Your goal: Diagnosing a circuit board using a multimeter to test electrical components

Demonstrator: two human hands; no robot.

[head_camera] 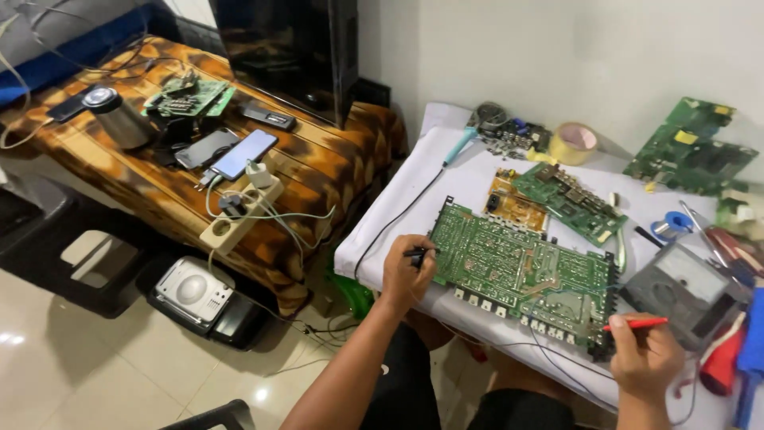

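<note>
Board: big green circuit board (521,271), lying flat on the white cloth (414,199) of the worktable, solder side up, between the two hands.
Left hand: left hand (406,275) at the board's left edge, fingers curled shut around a black probe (419,252) whose tip touches the board's left rim.
Right hand: right hand (643,358) at the board's near right corner, closed in a pinch on a red probe (637,323) that lies almost level and points left over that corner.
Leads: thin dark wires run from under the board's near edge down toward the person's lap.
Meter: grey analogue meter (686,293) just right of the board, face up.
Smaller boards: yellow board (513,209) and green board (569,203) just behind the big board, touching or overlapping each other.
Iron: blue-handled soldering iron (459,147) behind the board to the left, its black cord trailing along the cloth past the left hand.
Tape: roll of tan tape (574,143) well behind the board, by the wall.
Solder: small blue spool (676,223) behind the meter, right of the board.
Far board: another green board (688,151) leaning near the wall, well behind and right of the big board.
Side table: low table with a brown patterned cover (159,183), well left of the board, carrying phones (243,154) and a power strip (239,213).
</note>
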